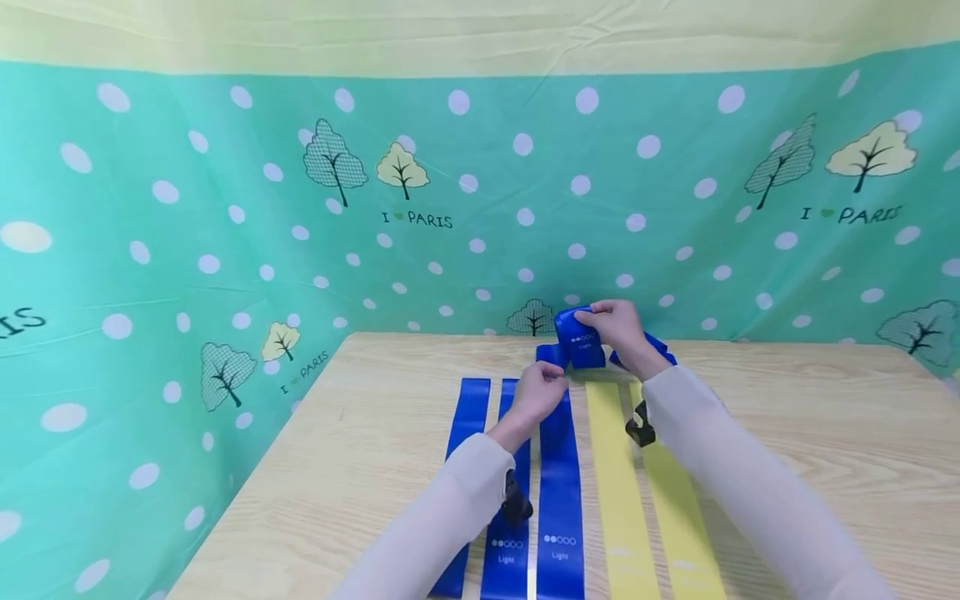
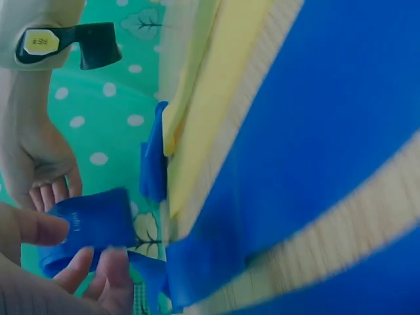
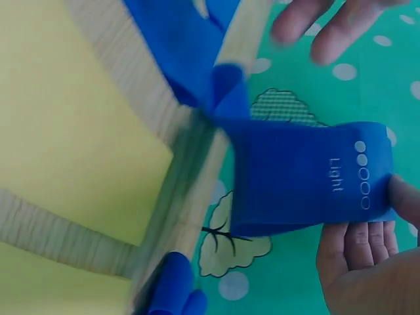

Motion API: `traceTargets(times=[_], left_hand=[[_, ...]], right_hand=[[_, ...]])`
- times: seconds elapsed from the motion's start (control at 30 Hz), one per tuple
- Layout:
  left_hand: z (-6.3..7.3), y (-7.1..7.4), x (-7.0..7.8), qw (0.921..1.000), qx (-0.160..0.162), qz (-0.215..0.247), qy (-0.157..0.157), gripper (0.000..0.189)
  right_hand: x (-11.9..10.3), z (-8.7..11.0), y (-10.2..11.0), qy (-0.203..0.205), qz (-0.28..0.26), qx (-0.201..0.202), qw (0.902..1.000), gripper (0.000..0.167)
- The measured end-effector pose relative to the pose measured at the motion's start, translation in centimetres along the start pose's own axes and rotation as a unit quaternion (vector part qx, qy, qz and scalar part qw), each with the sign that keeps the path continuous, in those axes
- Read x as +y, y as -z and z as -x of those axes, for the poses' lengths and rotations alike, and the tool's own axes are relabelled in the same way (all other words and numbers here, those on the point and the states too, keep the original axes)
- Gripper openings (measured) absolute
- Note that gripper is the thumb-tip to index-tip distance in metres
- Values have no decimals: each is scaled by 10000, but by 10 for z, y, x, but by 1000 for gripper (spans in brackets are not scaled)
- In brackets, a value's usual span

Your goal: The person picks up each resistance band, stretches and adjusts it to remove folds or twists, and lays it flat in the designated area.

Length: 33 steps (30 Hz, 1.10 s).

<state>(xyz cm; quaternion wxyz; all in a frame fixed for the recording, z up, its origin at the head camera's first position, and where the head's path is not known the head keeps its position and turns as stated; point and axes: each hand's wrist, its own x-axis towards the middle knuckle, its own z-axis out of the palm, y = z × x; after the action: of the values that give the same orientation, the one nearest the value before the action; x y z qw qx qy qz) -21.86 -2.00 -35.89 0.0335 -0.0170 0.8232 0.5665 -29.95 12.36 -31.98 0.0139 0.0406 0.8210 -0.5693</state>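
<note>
A blue stretchy band [image 1: 581,342] printed "Light" hangs in a loop above the table's far edge. My right hand [image 1: 618,329] pinches its upper end, thumb on the printed face and fingers behind, as the right wrist view shows. My left hand [image 1: 536,396] is close to the band's lower left part, thumb and fingertips spread apart; the right wrist view has those fingertips off the band. A smaller blue fold [image 3: 230,92] joins the raised band near the table edge. Below the hands, blue strips [image 1: 561,500] and yellow strips [image 1: 622,492] lie flat side by side.
Another folded piece of blue band [image 3: 174,282] sits at the far edge, right of the raised one. The wooden table [image 1: 360,417] ends at a green dotted curtain [image 1: 420,275] behind and at left. Dark straps [image 1: 516,500] circle both wrists.
</note>
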Motion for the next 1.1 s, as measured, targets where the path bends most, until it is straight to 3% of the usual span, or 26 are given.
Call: traceTargets(times=[0.23, 0.5, 0.73, 0.87, 1.1], left_hand=[[-6, -9, 6, 9977, 578, 357, -10, 31], [-8, -15, 2, 9964, 321, 778, 136, 42], [-4, -23, 1, 9964, 185, 831, -27, 18], [-2, -27, 4, 9963, 230, 827, -17, 14], [0, -33, 5, 9878, 354, 1513, -107, 11]], right_hand=[[-5, 6, 2, -392, -561, -262, 9973, 49], [0, 12, 3, -830, -1386, -598, 9850, 52], [10, 14, 8, -913, -2006, -715, 9728, 57], [15, 15, 10, -1069, -2202, -676, 9672, 51], [27, 18, 13, -1148, -2285, -654, 9645, 58]])
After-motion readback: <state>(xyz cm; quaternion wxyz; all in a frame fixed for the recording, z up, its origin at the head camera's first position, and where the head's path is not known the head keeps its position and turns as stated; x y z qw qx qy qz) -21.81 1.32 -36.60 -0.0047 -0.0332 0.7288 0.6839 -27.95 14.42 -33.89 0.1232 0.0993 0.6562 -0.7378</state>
